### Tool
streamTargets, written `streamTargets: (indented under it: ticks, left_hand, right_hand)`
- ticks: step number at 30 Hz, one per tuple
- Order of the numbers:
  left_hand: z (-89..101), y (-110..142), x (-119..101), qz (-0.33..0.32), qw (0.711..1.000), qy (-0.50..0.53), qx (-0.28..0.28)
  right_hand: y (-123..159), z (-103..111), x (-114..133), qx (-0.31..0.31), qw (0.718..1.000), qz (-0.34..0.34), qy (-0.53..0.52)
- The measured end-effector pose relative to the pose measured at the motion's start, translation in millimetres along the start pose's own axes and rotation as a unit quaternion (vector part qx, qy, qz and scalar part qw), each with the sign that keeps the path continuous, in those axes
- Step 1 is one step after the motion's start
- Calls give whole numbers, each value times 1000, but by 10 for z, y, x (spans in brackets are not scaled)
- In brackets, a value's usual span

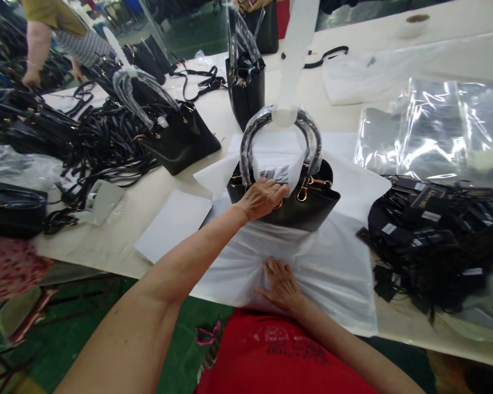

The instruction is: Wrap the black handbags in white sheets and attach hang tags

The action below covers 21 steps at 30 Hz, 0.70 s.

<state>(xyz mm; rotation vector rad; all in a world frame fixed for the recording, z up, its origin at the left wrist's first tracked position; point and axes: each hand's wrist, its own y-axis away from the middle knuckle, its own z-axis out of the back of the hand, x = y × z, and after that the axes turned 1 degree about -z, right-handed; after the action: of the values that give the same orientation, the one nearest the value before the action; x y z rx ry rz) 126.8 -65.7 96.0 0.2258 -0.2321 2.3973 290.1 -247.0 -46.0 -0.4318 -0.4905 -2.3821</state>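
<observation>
A black handbag (308,205) stands upright on a white wrapping sheet (332,262) in front of me, its two handles (312,137) wrapped in clear plastic and joined at the top by white foam. My left hand (263,198) reaches into the bag's mouth, fingers curled on the grey-white paper stuffing (276,174). My right hand (282,284) lies flat with fingers spread on the white sheet, near the table's front edge.
Black tags (435,235) are heaped at the right, clear plastic bags (435,126) behind them. More black handbags (176,137) and a tangle of straps (102,142) lie left. Another bag (245,82) stands behind. A second person (45,38) works at the far left.
</observation>
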Motion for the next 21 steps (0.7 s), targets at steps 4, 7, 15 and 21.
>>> streamTargets:
  ticks: [4, 7, 15, 21]
  left_hand:
    - [20, -5, 1, 1, 1000, 1, 4]
    - [21, -4, -1, -3, 1000, 2, 2]
    - [4, 1, 4, -7, 1000, 10, -1]
    - [6, -1, 14, -11, 1000, 22, -10]
  right_hand:
    - [-101, 1, 78, -10, 1000, -10, 11]
    - [-205, 74, 74, -13, 999, 24, 30]
    - [-138, 116, 151, 41, 990, 131, 18]
    - [46, -36, 328, 60, 995, 73, 13]
